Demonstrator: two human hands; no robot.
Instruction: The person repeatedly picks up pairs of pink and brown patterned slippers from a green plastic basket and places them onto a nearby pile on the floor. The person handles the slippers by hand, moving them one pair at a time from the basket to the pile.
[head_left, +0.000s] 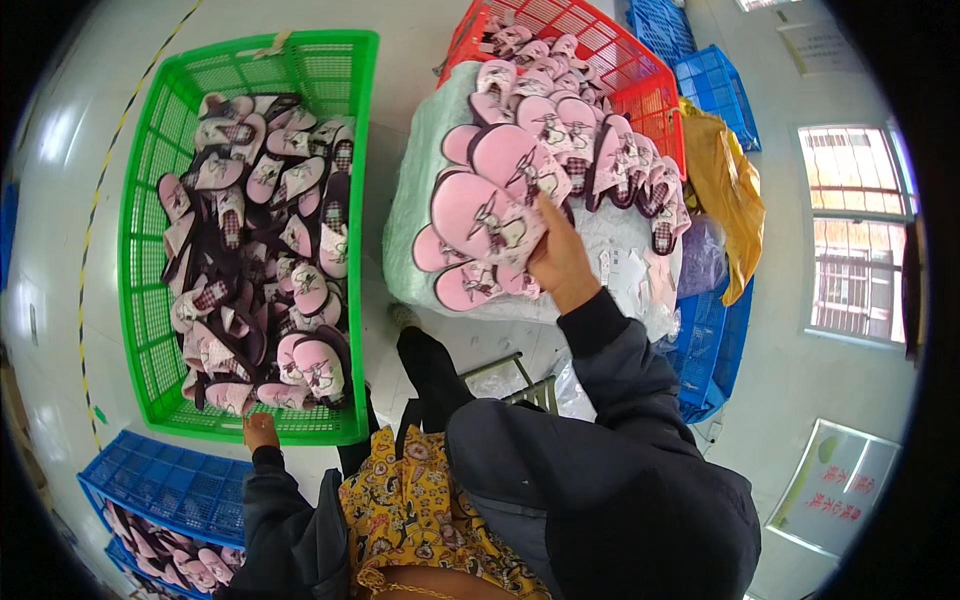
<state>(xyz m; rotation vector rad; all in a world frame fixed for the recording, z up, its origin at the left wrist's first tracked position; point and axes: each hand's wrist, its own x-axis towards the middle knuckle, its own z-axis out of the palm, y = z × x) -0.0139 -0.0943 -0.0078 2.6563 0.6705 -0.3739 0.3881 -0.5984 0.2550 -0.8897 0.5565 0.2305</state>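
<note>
Our right hand (556, 255) grips one pink slipper (487, 217) atop the pile. Our left hand (260, 432) rests on one green crate (345, 180) — grip unclear — beside one red crate (640, 75).

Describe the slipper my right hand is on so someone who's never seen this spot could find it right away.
Start at the red crate at the top, then come down to the pale cloth-covered heap in front of it, stacked with pink slippers. The right hand rests on the big pink slipper near the front of the pile. Unlike its neighbours, it lies uppermost, dark-edged, its printed top fully showing.
</note>
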